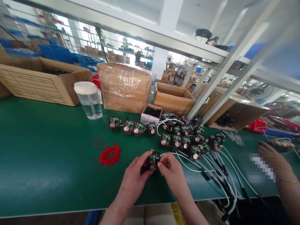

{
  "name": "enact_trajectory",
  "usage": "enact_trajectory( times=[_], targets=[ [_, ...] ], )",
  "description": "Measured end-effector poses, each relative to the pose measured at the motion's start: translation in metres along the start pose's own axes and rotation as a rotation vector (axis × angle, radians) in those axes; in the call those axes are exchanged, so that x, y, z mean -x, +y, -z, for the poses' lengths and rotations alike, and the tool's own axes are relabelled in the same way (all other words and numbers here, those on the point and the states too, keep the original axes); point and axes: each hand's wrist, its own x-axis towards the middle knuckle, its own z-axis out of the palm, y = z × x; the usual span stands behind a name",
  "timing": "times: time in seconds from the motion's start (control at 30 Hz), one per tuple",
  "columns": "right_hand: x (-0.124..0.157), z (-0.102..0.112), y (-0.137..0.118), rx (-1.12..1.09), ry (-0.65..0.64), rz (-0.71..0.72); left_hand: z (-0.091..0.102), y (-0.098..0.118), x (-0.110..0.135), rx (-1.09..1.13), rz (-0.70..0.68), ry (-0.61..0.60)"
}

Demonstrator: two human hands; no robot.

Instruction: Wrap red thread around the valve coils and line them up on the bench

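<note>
Both hands meet over the green table near its front edge. My left hand [134,176] and my right hand [172,173] are closed on one small black module with a green circuit board [153,160], a white cable running off it to the right. Several more of the same modules [181,137] lie in rows just beyond, with white cables [211,168] trailing to the table's front edge. A coil of red wire [109,155] lies left of my left hand.
A clear water jug [89,100], a taped cardboard package [124,87], open cartons [173,98] and a small box of black parts [151,114] stand at the back. Another person's hand [272,156] reaches in at the right. Slanted metal frame posts [211,90] rise behind the modules.
</note>
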Motion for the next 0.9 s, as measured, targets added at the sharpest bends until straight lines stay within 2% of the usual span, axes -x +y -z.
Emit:
enact_trajectory(
  times=[0.2, 0.3, 0.43, 0.63, 0.73, 0.8, 0.9],
  targets=[
    [0.003, -0.015, 0.008, -0.147, 0.097, -0.027, 0.0, -0.001, 0.0, -0.031, -0.005, 0.016],
    [0.005, -0.016, 0.011, -0.223, 0.083, -0.007, -0.001, -0.002, 0.001, -0.029, -0.006, 0.03],
    [0.003, -0.013, 0.017, -0.174, 0.035, 0.008, -0.002, -0.001, 0.001, -0.013, 0.0, 0.043],
    [-0.003, -0.012, 0.023, -0.087, 0.105, 0.072, 0.002, -0.003, -0.003, -0.019, 0.044, 0.038],
    [0.0, -0.004, 0.023, 0.08, 0.157, 0.195, 0.005, -0.008, -0.004, 0.003, 0.089, 0.011],
    [0.003, 0.002, 0.024, 0.278, 0.121, 0.268, 0.006, -0.01, -0.004, 0.037, 0.115, -0.002],
    [0.005, 0.007, 0.026, 0.507, 0.042, 0.267, 0.003, -0.009, -0.003, 0.142, 0.128, 0.013]
  ],
)
